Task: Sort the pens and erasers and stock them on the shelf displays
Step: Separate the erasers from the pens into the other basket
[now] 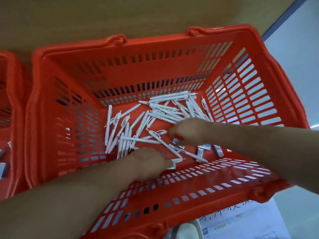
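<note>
At the basket's (131, 44) near wall the left hand (151, 159) grips a white pen (173, 164) to sort it out, while the right hand (188, 130) curls over an eraser (175, 141), grip unclear.

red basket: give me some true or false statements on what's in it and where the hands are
1. The red basket holds many white pens. True.
2. The pens stand upright in a neat row. False: they lie loose and crossed on the basket floor.
3. The left hand and the right hand both reach inside the basket. True.
4. Only pens are in the basket. False: a few small wrapped erasers lie by the wall nearest the person.
5. No other basket is in view. False: a second red basket shows at the left edge.
</note>
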`<state>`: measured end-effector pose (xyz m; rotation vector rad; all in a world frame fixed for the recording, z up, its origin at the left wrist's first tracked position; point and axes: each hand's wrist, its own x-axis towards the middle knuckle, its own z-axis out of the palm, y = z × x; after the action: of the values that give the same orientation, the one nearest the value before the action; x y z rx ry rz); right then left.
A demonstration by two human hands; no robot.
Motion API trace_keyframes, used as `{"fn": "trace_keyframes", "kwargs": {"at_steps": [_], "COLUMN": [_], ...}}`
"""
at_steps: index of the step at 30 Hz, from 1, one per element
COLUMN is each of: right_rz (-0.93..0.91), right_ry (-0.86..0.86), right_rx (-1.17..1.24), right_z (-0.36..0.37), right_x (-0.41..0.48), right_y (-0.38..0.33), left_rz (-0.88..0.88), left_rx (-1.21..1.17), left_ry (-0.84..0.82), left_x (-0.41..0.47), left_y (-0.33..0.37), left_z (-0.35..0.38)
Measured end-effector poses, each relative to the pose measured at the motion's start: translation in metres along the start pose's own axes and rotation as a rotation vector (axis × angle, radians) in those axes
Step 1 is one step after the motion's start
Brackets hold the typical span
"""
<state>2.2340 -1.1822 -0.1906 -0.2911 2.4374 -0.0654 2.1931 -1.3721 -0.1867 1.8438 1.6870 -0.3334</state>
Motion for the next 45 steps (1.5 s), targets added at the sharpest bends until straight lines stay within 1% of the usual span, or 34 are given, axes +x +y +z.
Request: {"fn": "trace_keyframes", "kwargs": {"at_steps": [1, 2, 6, 11, 14, 16, 18, 20, 23, 25, 26, 27, 28, 29, 30, 31, 32, 34, 36, 38, 40, 43, 45], "right_rz": [-0.005, -0.009, 0.003, 0.05, 0.061, 0.118, 0.188, 0.251, 0.286, 0.303, 0.333, 0.384, 0.447, 0.508, 0.538, 0.541, 0.517, 0.419, 0.297, 0.179, 0.112, 0.088, 0.021], "right_ry": [-0.061, -0.073, -0.043, -0.075, -0.034, 0.006, 0.032, 0.053, 0.067, 0.081, 0.105, 0.134, 0.167, 0.185, 0.194, 0.199, 0.207, 0.216, 0.232, 0.25, 0.27, 0.363, 0.358], "right_rx": [0.034, 0.053, -0.012, -0.121, -0.095, -0.061, -0.058, -0.076, -0.068, -0.013, 0.073, 0.237, 0.505, 0.876, 1.28, 1.616, 1.848, 2.161, 2.34, 2.408, 2.409, 2.379, 2.33], "right_z": [0.004, 0.008, 0.005, 0.006, 0.006, 0.007, 0.006, 0.002, -0.001, -0.002, -0.003, -0.006, -0.01, -0.016, -0.024, -0.032, -0.039, -0.054, -0.073, -0.092, -0.112, -0.137, -0.156], "right_x": [-0.004, -0.006, -0.008, -0.012, -0.013, -0.011, -0.009, -0.009, -0.009, -0.005, -0.003, -0.002, -0.002, -0.003, -0.005, -0.009, -0.013, -0.018, -0.022, -0.024, -0.024, -0.017, -0.015], "right_y": [-0.001, -0.002, -0.003, -0.007, -0.006, -0.005, -0.004, -0.002, 0.002, 0.006, 0.009, 0.012, 0.016, 0.019, 0.021, 0.022, 0.022, 0.019, 0.011, 0.001, -0.016, -0.038, -0.055], "left_rz": [0.021, 0.034, 0.056, -0.011, -0.065, -0.1, -0.215, -0.362, -0.428, -0.502, -0.543, -0.591, -0.644, -0.685, -0.716, -0.728, -0.706, -0.559, -0.412, -0.344, -0.355, -0.415, -0.442], "left_rx": [0.016, 0.043, 0.091, 0.12, 0.165, 0.179, 0.116, -0.047, -0.15, -0.327, -0.414, -0.499, -0.621, -0.793, -1.002, -1.235, -1.448, -1.73, -1.857, -1.852, -1.76, -1.663, -1.627], "left_ry": [-0.019, -0.025, -0.032, -0.049, -0.041, -0.034, -0.025, 0.023, 0.177, 0.279, 0.303, 0.308, 0.297, 0.288, 0.29, 0.31, 0.322, 0.375, 0.436, 0.481, 0.527, 0.577, 0.653], "left_x": [0.001, 0.004, 0.009, 0.006, 0.0, -0.002, -0.003, -0.005, -0.005, -0.006, -0.006, -0.007, -0.008, -0.011, -0.015, -0.022, -0.029, -0.049, -0.07, -0.09, -0.11, -0.139, -0.166], "left_y": [0.003, 0.002, 0.001, 0.0, -0.003, -0.008, -0.019, -0.03, -0.041, -0.05, -0.056, -0.062, -0.069, -0.075, -0.08, -0.083, -0.086, -0.093, -0.098, -0.102, -0.102, -0.098, -0.097], "left_z": [0.0, 0.002, 0.002, 0.003, -0.005, -0.008, -0.01, -0.012, -0.014, -0.024, -0.031, -0.04, -0.048, -0.057, -0.066, -0.074, -0.083, -0.098, -0.12, -0.144, -0.165, -0.174, -0.171]}}
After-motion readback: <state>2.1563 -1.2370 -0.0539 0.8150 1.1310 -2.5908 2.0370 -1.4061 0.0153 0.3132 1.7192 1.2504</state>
